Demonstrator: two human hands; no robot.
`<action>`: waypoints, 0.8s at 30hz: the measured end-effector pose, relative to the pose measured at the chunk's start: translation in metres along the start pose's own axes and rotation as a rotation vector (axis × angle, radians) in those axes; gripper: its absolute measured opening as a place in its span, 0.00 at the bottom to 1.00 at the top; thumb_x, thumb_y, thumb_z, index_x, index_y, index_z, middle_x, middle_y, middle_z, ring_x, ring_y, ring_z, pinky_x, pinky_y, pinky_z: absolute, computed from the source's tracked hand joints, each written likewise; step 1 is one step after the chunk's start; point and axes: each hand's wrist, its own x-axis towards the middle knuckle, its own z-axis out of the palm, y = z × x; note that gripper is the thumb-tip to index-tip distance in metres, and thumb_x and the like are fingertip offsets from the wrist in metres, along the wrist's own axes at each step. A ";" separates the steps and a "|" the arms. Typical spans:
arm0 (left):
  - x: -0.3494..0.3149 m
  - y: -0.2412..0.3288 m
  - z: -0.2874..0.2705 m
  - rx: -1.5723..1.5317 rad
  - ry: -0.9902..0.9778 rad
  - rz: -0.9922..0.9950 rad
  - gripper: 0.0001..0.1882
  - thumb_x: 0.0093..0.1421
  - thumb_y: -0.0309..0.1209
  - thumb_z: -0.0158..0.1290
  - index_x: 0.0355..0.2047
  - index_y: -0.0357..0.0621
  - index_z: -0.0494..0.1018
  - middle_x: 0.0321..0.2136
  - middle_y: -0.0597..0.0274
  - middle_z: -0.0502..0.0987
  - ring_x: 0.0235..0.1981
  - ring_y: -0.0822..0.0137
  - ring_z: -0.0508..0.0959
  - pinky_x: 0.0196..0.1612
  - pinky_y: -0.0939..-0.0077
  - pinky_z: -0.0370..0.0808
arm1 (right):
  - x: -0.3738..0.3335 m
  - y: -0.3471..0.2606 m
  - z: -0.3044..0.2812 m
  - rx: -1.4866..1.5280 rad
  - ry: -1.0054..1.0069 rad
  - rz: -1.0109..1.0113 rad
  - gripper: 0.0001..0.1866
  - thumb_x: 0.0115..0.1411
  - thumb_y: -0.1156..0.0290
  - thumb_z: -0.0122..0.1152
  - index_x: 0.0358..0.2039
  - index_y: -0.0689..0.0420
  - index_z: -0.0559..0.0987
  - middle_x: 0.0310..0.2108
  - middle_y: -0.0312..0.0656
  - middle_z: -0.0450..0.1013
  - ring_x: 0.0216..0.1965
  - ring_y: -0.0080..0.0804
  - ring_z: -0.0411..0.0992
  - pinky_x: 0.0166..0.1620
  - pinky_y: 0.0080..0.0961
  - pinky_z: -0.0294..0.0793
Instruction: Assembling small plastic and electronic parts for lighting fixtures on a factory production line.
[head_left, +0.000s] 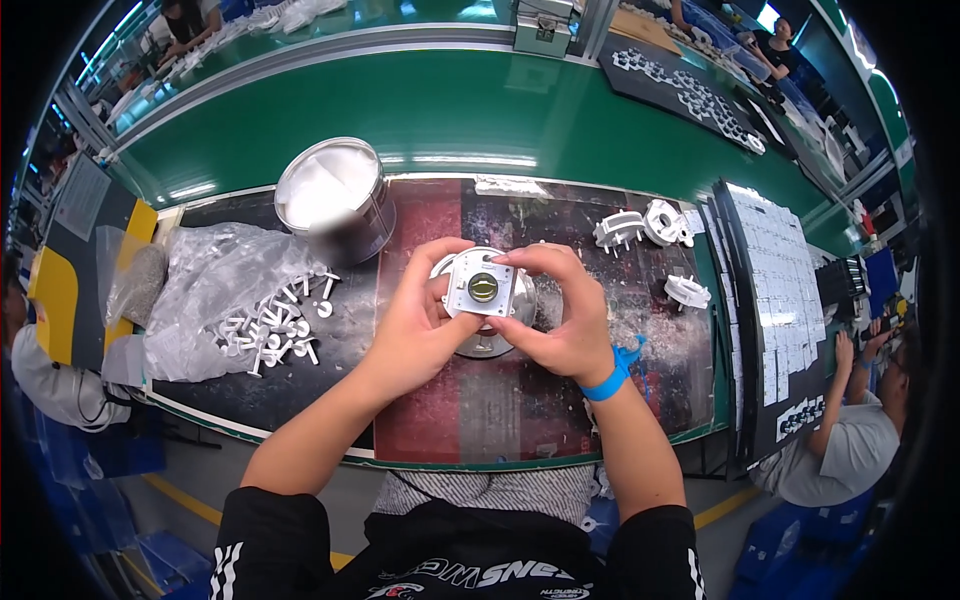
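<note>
Both hands, left hand and right hand, pinch a square white plastic part with a brass centre above a round metal fixture. Uneven finger pressure could likely tilt it, letting it slip onto the dark mat.

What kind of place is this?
Probably a factory assembly line: a long green conveyor belt runs past, small white plastic pegs fill a clear bag, and both hands hold a square white part.

White part, brass centre; green belt.
</note>
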 end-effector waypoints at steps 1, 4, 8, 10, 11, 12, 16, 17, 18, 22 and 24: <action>0.000 0.000 0.000 0.001 0.002 0.001 0.33 0.59 0.14 0.52 0.62 0.46 0.52 0.51 0.52 0.73 0.52 0.67 0.75 0.51 0.74 0.74 | 0.000 0.000 0.001 0.020 0.022 -0.018 0.33 0.45 0.71 0.75 0.52 0.58 0.72 0.48 0.45 0.76 0.49 0.37 0.72 0.49 0.32 0.71; 0.000 0.002 0.002 0.017 0.032 -0.025 0.33 0.60 0.14 0.50 0.62 0.48 0.52 0.51 0.53 0.74 0.51 0.68 0.75 0.47 0.75 0.76 | 0.000 -0.003 -0.002 0.018 0.073 -0.066 0.31 0.47 0.72 0.73 0.52 0.59 0.70 0.48 0.47 0.75 0.49 0.38 0.72 0.50 0.33 0.71; 0.002 0.006 0.001 0.011 0.139 0.019 0.30 0.61 0.15 0.50 0.61 0.48 0.54 0.49 0.55 0.73 0.46 0.69 0.76 0.37 0.77 0.78 | -0.002 -0.001 -0.002 0.148 0.242 -0.033 0.30 0.45 0.73 0.71 0.50 0.59 0.71 0.45 0.48 0.74 0.46 0.43 0.73 0.49 0.34 0.73; 0.001 0.005 -0.001 -0.063 0.197 0.068 0.21 0.64 0.19 0.48 0.56 0.46 0.61 0.48 0.58 0.72 0.41 0.72 0.75 0.33 0.78 0.77 | 0.000 0.001 -0.005 0.076 0.251 -0.079 0.30 0.46 0.73 0.71 0.50 0.60 0.71 0.44 0.48 0.73 0.45 0.42 0.72 0.48 0.33 0.74; 0.001 0.005 -0.004 -0.063 0.195 0.068 0.21 0.64 0.19 0.48 0.56 0.46 0.61 0.48 0.58 0.72 0.41 0.72 0.75 0.33 0.78 0.77 | 0.000 0.002 -0.007 0.038 0.216 -0.106 0.30 0.46 0.73 0.70 0.51 0.60 0.71 0.44 0.49 0.73 0.46 0.41 0.72 0.47 0.33 0.74; 0.000 0.006 -0.007 -0.104 0.164 0.008 0.16 0.65 0.21 0.48 0.53 0.43 0.65 0.48 0.58 0.72 0.41 0.72 0.75 0.33 0.78 0.77 | -0.001 0.001 -0.006 0.036 0.218 -0.105 0.30 0.46 0.73 0.70 0.51 0.60 0.71 0.44 0.49 0.73 0.46 0.41 0.72 0.47 0.33 0.74; -0.001 0.009 -0.013 -0.280 0.065 -0.194 0.09 0.66 0.26 0.50 0.44 0.38 0.74 0.48 0.58 0.71 0.41 0.72 0.75 0.36 0.77 0.77 | -0.004 -0.006 0.000 0.352 0.176 0.088 0.28 0.51 0.72 0.68 0.52 0.61 0.70 0.46 0.46 0.71 0.46 0.35 0.72 0.49 0.30 0.72; -0.001 0.010 -0.010 -0.280 0.066 -0.193 0.09 0.66 0.26 0.50 0.44 0.38 0.74 0.48 0.58 0.71 0.41 0.72 0.75 0.36 0.77 0.77 | -0.005 -0.007 0.000 0.483 0.158 0.182 0.27 0.53 0.71 0.67 0.52 0.61 0.70 0.46 0.44 0.71 0.46 0.33 0.71 0.49 0.29 0.71; -0.001 0.012 -0.006 -0.191 0.086 -0.156 0.10 0.65 0.26 0.51 0.45 0.38 0.74 0.47 0.59 0.71 0.42 0.71 0.75 0.37 0.77 0.77 | -0.006 -0.007 0.000 0.483 0.156 0.181 0.27 0.53 0.71 0.67 0.52 0.61 0.70 0.46 0.44 0.71 0.46 0.33 0.71 0.49 0.29 0.71; -0.004 0.007 -0.003 0.206 0.115 0.119 0.13 0.63 0.27 0.55 0.48 0.39 0.74 0.45 0.60 0.71 0.43 0.71 0.75 0.41 0.77 0.77 | -0.005 -0.008 0.000 0.618 0.111 0.294 0.18 0.59 0.74 0.62 0.49 0.62 0.73 0.43 0.40 0.70 0.43 0.26 0.71 0.46 0.23 0.71; -0.004 0.006 -0.001 0.232 0.126 0.148 0.14 0.63 0.28 0.56 0.48 0.38 0.74 0.45 0.60 0.71 0.43 0.71 0.75 0.41 0.77 0.77 | -0.004 -0.009 0.003 0.617 0.099 0.312 0.14 0.61 0.75 0.61 0.47 0.62 0.74 0.41 0.39 0.71 0.40 0.24 0.72 0.43 0.21 0.71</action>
